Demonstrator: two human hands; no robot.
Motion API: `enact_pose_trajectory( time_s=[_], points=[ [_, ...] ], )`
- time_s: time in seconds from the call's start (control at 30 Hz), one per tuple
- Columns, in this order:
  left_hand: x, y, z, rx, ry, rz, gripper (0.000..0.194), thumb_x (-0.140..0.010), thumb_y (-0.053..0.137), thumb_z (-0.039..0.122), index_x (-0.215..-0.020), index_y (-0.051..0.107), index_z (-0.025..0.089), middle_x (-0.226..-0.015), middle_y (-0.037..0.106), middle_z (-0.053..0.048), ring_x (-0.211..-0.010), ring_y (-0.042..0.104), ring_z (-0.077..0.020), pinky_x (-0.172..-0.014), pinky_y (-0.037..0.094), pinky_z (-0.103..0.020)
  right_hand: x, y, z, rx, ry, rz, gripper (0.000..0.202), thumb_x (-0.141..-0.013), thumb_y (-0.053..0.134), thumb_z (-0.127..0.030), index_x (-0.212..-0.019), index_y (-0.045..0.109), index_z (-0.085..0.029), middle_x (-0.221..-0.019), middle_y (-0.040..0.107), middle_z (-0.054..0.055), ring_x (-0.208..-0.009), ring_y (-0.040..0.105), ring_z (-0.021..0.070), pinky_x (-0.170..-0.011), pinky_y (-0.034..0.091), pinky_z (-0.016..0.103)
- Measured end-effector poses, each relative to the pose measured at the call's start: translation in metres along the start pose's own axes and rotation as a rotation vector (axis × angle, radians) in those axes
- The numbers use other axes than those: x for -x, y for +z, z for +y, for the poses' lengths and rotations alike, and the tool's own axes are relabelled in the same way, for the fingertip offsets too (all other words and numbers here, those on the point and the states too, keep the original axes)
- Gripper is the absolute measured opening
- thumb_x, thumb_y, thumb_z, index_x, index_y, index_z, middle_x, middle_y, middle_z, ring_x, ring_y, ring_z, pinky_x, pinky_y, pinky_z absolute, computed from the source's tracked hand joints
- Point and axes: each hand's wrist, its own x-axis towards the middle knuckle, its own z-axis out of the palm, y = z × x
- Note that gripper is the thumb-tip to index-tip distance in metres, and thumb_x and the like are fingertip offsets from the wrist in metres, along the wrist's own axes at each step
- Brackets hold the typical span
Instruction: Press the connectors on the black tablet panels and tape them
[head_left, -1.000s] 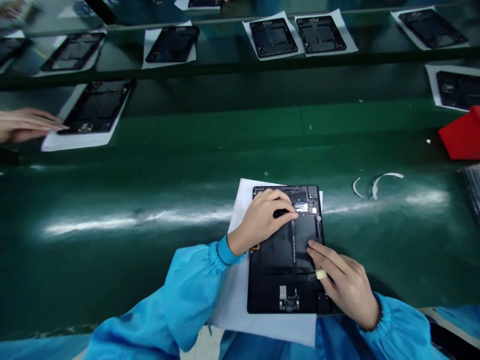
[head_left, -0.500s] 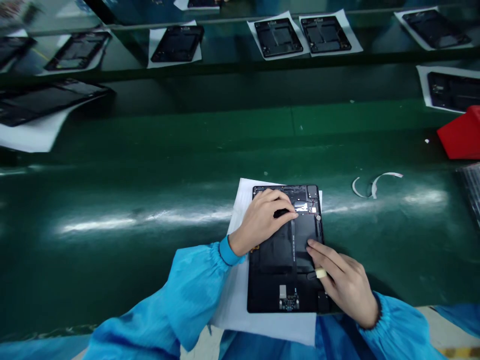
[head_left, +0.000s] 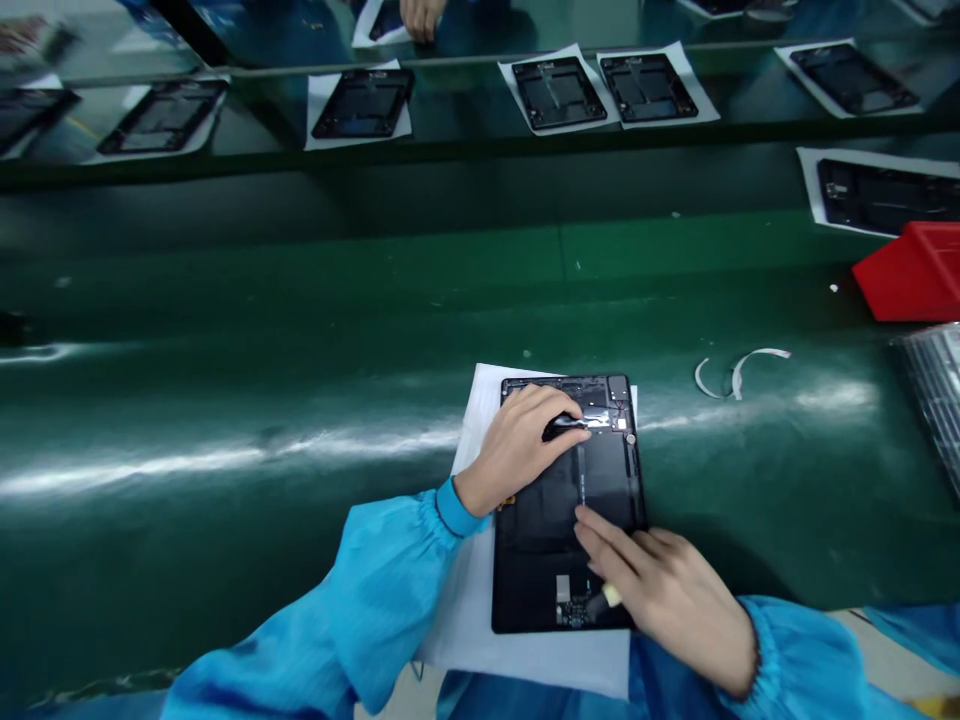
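Note:
A black tablet housing [head_left: 540,560] with exposed inner parts lies on a white sheet [head_left: 469,600] before me. My left hand [head_left: 525,440] rests over its upper part, fingers curved, with a small gap between thumb and forefinger beside a shiny silver patch [head_left: 598,418]. My right hand [head_left: 667,590] is over the lower right side, two fingers stretched onto a thin ribbon cable [head_left: 582,470] running down the middle. Tucked under that hand is a small tool with a dark tip and pale yellow band [head_left: 612,595]; its kind is unclear. A small circuit board [head_left: 570,610] shows at the bottom.
Curled white strips [head_left: 739,375] lie on the green bench [head_left: 300,330] to the right. Beyond them are a red bin [head_left: 911,275] and clear plastic trays [head_left: 934,380]. More tablet housings [head_left: 559,92] on white sheets line the raised ledge. Another person's hand [head_left: 422,18] appears at the top.
My right hand has moved down and left, its fingertips now on the ribbon cable. My left thumb and forefinger have parted slightly. Another person's hand has appeared at the top.

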Motion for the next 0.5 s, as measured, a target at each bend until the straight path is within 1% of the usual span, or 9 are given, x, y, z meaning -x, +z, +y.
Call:
enact_pose_trajectory(
  time_s=[0.1,0.17,0.2,0.23,0.27,0.3,0.37,0.43,0.5],
  points=[
    [-0.001,-0.001,-0.001,0.133,-0.041,0.14,0.006,-0.088,0.061,0.024,-0.091,0.062,0.019,-0.092,0.067,-0.003,-0.09,0.061,-0.0176,-0.082,0.047,-0.032,-0.02,0.001,0.02,-0.014,0.053,-0.004,0.039,-0.086,0.049,-0.006,-0.124,0.059,-0.012,-0.139,0.052,0.008,-0.069,0.068,0.0163,-0.058,0.054,0.031],
    [0.004,-0.004,0.001,0.181,-0.086,0.248,0.007,-0.089,0.058,0.023,-0.094,0.061,0.018,-0.093,0.066,-0.004,-0.09,0.062,-0.0169,-0.081,0.049,-0.03,-0.033,0.0,0.034,-0.054,0.101,0.0,0.041,-0.085,0.049,-0.004,-0.124,0.058,-0.014,-0.138,0.053,0.007,-0.075,0.07,0.0166,-0.062,0.055,0.031],
    [0.01,-0.005,0.003,0.169,-0.099,0.275,0.008,-0.09,0.057,0.023,-0.096,0.061,0.018,-0.094,0.066,-0.004,-0.091,0.062,-0.0172,-0.082,0.049,-0.03,-0.038,0.0,0.04,-0.086,0.124,0.006,0.042,-0.085,0.049,-0.004,-0.124,0.058,-0.015,-0.137,0.055,0.006,-0.08,0.071,0.017,-0.065,0.056,0.03],
    [0.018,-0.007,0.006,0.134,-0.098,0.274,0.009,-0.091,0.056,0.022,-0.097,0.061,0.018,-0.097,0.067,-0.005,-0.095,0.062,-0.0178,-0.085,0.049,-0.032,-0.041,0.0,0.045,-0.126,0.145,0.015,0.041,-0.085,0.049,-0.005,-0.124,0.057,-0.016,-0.136,0.056,0.004,-0.085,0.071,0.0175,-0.069,0.057,0.03],
    [0.029,-0.008,0.011,0.083,-0.076,0.244,0.01,-0.092,0.055,0.022,-0.098,0.061,0.018,-0.1,0.067,-0.006,-0.099,0.061,-0.0185,-0.089,0.048,-0.034,-0.043,0.001,0.049,-0.171,0.164,0.025,0.04,-0.086,0.048,-0.005,-0.123,0.057,-0.017,-0.134,0.058,0.003,-0.091,0.07,0.0179,-0.072,0.057,0.03],
    [0.042,-0.008,0.016,0.021,-0.034,0.186,0.012,-0.092,0.054,0.022,-0.1,0.062,0.019,-0.104,0.068,-0.006,-0.104,0.06,-0.0194,-0.093,0.046,-0.036,-0.044,0.002,0.051,-0.217,0.179,0.035,0.04,-0.087,0.047,-0.006,-0.123,0.057,-0.019,-0.133,0.059,0.002,-0.096,0.069,0.0179,-0.075,0.057,0.03],
    [0.071,-0.006,0.028,-0.117,0.086,0.015,0.017,-0.094,0.052,0.026,-0.106,0.062,0.019,-0.113,0.068,-0.006,-0.116,0.056,-0.0216,-0.101,0.042,-0.04,-0.042,0.005,0.055,-0.297,0.189,0.058,0.039,-0.089,0.045,-0.008,-0.124,0.056,-0.02,-0.132,0.06,0.001,-0.101,0.068,0.0175,-0.08,0.057,0.03],
    [0.098,-0.002,0.038,-0.242,0.201,-0.161,0.031,-0.095,0.051,0.036,-0.119,0.059,0.019,-0.123,0.065,-0.007,-0.126,0.049,-0.0251,-0.107,0.036,-0.044,-0.039,0.008,0.056,-0.346,0.186,0.096,0.038,-0.091,0.042,-0.01,-0.125,0.055,-0.02,-0.131,0.061,0.002,-0.102,0.067,0.0172,-0.084,0.056,0.031],
    [0.117,0.003,0.046,-0.351,0.259,-0.29,0.05,-0.093,0.049,0.047,-0.132,0.051,0.016,-0.135,0.058,-0.008,-0.133,0.041,-0.0293,-0.112,0.029,-0.048,-0.037,0.011,0.056,-0.371,0.182,0.151,0.035,-0.093,0.04,-0.011,-0.123,0.056,-0.019,-0.128,0.062,0.004,-0.104,0.066,0.0173,-0.086,0.055,0.03]
  ],
)
